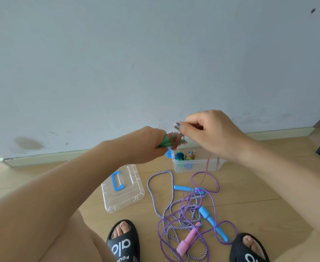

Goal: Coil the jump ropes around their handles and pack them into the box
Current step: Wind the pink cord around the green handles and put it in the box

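My left hand (146, 145) grips a pair of green handles (165, 141) held together, with a pinkish-red rope (175, 138) partly coiled around them. My right hand (210, 133) pinches that rope just right of the coil; its loose end (205, 171) trails down to the floor. Below stands the clear plastic box (199, 164), holding two coiled ropes (184, 156). On the floor lies a tangle of a purple rope (204, 188) and a striped rope (159, 186), with blue handles (213, 223) and a pink handle (188, 241).
The clear lid (123, 188) with a blue handle lies on the wooden floor left of the box. My two feet in black slides (124, 242) sit at the bottom edge. A pale wall with a skirting board (42, 157) runs behind the box.
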`<state>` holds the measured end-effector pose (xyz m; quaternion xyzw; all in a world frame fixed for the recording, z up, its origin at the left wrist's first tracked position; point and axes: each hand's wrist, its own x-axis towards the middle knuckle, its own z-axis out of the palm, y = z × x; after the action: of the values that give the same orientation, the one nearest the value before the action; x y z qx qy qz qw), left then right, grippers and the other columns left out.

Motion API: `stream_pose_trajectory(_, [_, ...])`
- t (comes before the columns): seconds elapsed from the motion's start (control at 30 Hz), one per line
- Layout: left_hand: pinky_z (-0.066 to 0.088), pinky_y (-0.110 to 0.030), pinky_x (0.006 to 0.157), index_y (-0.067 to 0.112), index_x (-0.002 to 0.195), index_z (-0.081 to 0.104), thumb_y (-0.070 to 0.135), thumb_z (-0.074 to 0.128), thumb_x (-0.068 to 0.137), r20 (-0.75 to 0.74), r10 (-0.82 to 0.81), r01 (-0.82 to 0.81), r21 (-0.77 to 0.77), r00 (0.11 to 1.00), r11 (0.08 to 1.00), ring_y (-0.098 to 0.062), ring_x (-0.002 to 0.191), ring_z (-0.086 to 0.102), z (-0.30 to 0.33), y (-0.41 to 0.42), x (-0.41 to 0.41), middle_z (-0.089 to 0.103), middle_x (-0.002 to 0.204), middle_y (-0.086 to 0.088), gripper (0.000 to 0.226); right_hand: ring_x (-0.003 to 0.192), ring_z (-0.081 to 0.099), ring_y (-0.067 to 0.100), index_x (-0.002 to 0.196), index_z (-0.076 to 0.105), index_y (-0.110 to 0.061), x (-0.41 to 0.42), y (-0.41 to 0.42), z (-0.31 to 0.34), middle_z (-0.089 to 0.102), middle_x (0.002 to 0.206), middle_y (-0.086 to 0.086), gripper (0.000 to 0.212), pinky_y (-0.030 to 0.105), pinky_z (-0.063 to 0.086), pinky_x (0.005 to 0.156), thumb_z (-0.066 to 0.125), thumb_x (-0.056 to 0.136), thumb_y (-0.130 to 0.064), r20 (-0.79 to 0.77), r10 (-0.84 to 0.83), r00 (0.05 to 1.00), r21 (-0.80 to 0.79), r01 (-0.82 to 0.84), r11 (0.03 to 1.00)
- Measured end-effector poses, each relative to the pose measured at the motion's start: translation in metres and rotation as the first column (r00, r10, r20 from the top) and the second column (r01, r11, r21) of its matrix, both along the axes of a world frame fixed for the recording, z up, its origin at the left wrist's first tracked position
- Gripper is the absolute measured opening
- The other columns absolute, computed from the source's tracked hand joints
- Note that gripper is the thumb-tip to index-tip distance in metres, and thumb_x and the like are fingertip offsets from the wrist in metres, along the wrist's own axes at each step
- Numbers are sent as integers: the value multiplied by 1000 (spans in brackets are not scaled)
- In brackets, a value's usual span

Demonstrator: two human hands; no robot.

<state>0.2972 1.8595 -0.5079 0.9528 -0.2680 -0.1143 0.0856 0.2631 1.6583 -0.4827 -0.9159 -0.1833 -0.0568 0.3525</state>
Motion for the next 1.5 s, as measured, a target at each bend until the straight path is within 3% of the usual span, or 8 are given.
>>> stream_pose_trajectory(0.3, [34,-30,51,20,79,44,38,55,96,149,-176,184,-41,973,982,-10,52,44,8,-11,-17,43,59,6,28,56,23,16,58,31,-14,20,-4,-8,26,59,4,55,31,21,56,59,96,-43,-242,21,970,101,4,995])
stream_pose_trajectory(0.4, [32,-23,48,15,74,46,31,60,91,150,-199,223,-168,968,960,-13,48,40,10,-16,-25,42,53,4,27,48,32,18,61,40,-10,20,-1,-17,34,56,5,48,25,29,51,59,98,-33,-438,115,892,327,38,944])
stream_pose_trajectory(0.53, [38,-29,55,10,80,54,28,53,78,-43,-91,61,-456,995,888,-11,55,41,23,-16,-28,51,61,-2,18,40,30,8,58,41,-15,20,8,-33,36,46,-8,41,19,26,40,41,94,6,-558,79,826,350,147,925])
stream_pose_trajectory(0.67, [44,-34,59,9,87,57,27,53,82,-347,-10,-215,-602,938,769,-15,60,51,27,-11,-22,62,73,-5,19,45,16,13,58,30,-21,16,18,-45,24,51,-3,38,21,14,42,37,96,-19,-607,-25,794,275,240,931])
stream_pose_trajectory(0.9, [43,-23,58,16,93,58,27,47,100,-144,139,-174,-272,980,946,-8,62,55,16,13,-1,60,71,15,17,44,27,13,55,31,-18,-1,22,-45,29,44,-10,52,24,24,49,37,103,-36,-471,-112,875,108,184,977])
stream_pose_trajectory(1.07, [51,-37,67,12,96,56,32,43,101,-44,163,-164,-31,986,986,-24,76,62,0,28,13,67,95,-5,25,51,23,14,59,31,-14,-17,24,-37,27,52,-3,50,31,22,50,45,99,-41,-282,-49,958,-62,33,998])
stream_pose_trajectory(1.33, [40,-37,67,20,92,37,33,41,102,62,-192,184,120,979,976,-26,74,51,-3,0,-9,44,74,3,17,47,24,12,55,28,-16,5,9,-4,25,42,-7,54,24,21,46,54,98,-34,-49,-91,995,56,94,994])
stream_pose_trajectory(1.5, [38,-35,65,21,99,41,40,38,103,198,-323,306,111,926,945,-23,69,45,9,-8,-21,42,74,8,20,57,21,16,62,32,-6,27,-10,-9,24,60,4,57,30,18,52,60,95,-43,-202,-38,979,98,58,994])
